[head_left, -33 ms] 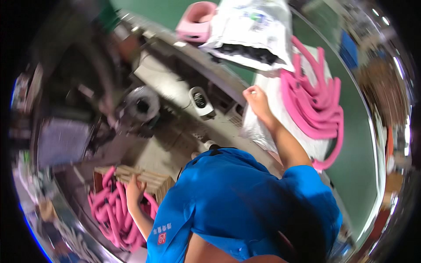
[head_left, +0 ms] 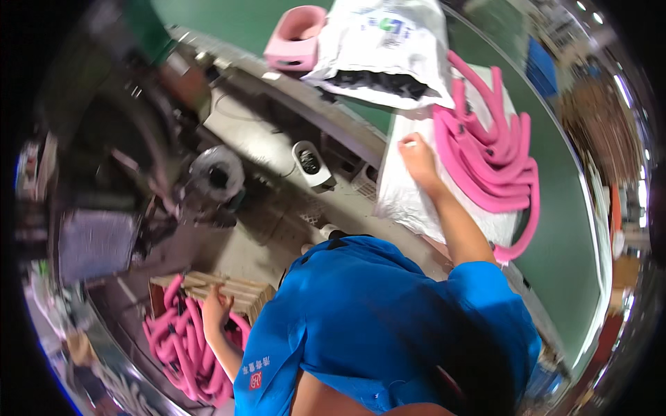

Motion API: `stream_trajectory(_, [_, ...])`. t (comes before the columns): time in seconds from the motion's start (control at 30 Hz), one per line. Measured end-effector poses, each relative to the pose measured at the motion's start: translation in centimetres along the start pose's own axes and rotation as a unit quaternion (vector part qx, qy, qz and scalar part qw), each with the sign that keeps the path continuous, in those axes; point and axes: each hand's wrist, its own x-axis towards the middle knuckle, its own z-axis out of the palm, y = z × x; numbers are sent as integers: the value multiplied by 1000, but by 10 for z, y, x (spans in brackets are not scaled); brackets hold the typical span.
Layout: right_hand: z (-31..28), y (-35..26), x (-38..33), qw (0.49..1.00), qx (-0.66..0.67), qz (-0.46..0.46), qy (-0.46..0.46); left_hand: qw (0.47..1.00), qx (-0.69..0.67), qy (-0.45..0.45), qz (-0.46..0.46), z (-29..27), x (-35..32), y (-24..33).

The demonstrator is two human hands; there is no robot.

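My left hand (head_left: pixel 217 306) hangs low at the left with its fingers apart. Beside it several pink foam-covered tubes (head_left: pixel 182 347) lie jumbled in a wooden-sided box (head_left: pixel 243 291). On the right, my right hand (head_left: pixel 418 158) is closed, fingers curled in, over a flat white plastic sheet or bag (head_left: pixel 402 197); what it holds, if anything, is too small to make out. More curved pink tubes (head_left: pixel 479 166) are spread on the white plastic, just right of that hand. Beyond it lies a white plastic bag (head_left: pixel 388 48), its opening showing black pieces inside.
A green-topped bench (head_left: pixel 565 243) runs along the right and far side. On it, left of the white bag, stands a pink moulded part (head_left: pixel 298 41) with a round hollow. Dark machinery (head_left: pixel 118 132) fills the left. A white oval object (head_left: pixel 311 165) sits below the bench edge.
My right hand has shifted slightly right and inward over the white plastic. The whole view has moved a little; my left hand stays by the box.
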Motion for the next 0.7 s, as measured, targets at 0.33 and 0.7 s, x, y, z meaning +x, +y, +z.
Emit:
stream_trajectory(0.33, [-108,147,-75,871,-421,242,-74,977,117,6,179,-28,71,72])
stream_trajectory(0.7, [-53,19,-43,912,-264,76,-305,919,-121,-178,330,12,75,256])
